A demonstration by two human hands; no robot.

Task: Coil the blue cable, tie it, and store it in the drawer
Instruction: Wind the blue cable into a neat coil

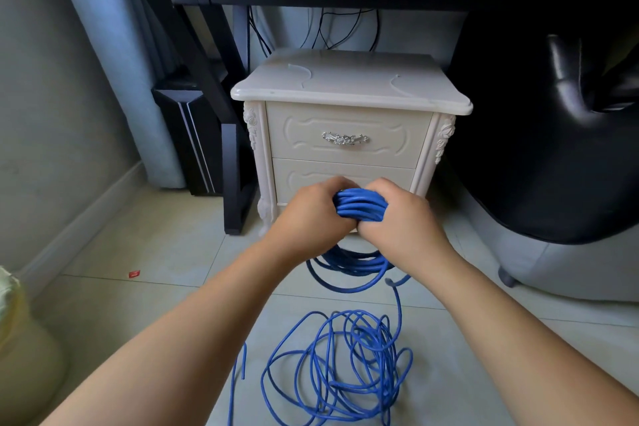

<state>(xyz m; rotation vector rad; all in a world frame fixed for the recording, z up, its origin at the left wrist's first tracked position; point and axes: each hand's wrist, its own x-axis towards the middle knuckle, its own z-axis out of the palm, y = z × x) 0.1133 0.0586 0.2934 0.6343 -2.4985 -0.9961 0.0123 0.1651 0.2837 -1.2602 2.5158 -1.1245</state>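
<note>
Presently, one view is on file, the head camera.

Head view: the left hand [311, 214] and right hand [404, 214] sit side by side, touching at the heels. Each has its fingers curled round a tight bundle of loops of the round blue plastic-sheathed cable [359, 206]. The fingertips are hidden on the far side of the bundle. More loops hang below the hands. A large loose tangle of the same cable lies on the pale tiled floor [166, 252] nearer the person.

The cream two-drawer bedside cabinet [345, 86] stands just beyond the hands. Its top drawer [311, 135], with an ornate silver handle [344, 139], is closed.

Assessment: coiling is under way and perhaps half done. Tying and storing are not started.

Recommendation: let one hand clamp the bundle while the other draws slack from the tangle. Lay each turn the same size as the last. Shake out crossings before they reach the grip, as the floor pile looks prone to snagging.
</note>
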